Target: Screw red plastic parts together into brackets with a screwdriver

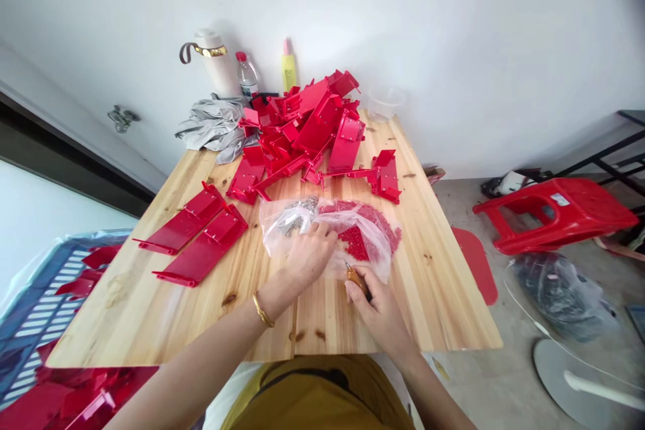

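My left hand (312,252) rests over the middle of a clear plastic bag (275,228), its fingers curled together. What its fingertips hold, if anything, is hidden. On its left lie small silver screws (297,218) in the plastic. To its right are many tiny red pieces (355,242), also in clear plastic. Just below them, my right hand (375,302) is closed around a screwdriver (359,280) with an orange handle, its short metal tip pointing up and left. Two flat red plastic panels (204,248) lie side by side to the left on the wooden table (428,295).
A heap of red plastic parts (312,121) covers the table's back. Behind stand a white flask (216,67), a bottle (246,74) and a yellow tube (288,70); grey cloth (214,124) lies left. A blue crate (30,349) is at lower left, a red stool (559,215) right.
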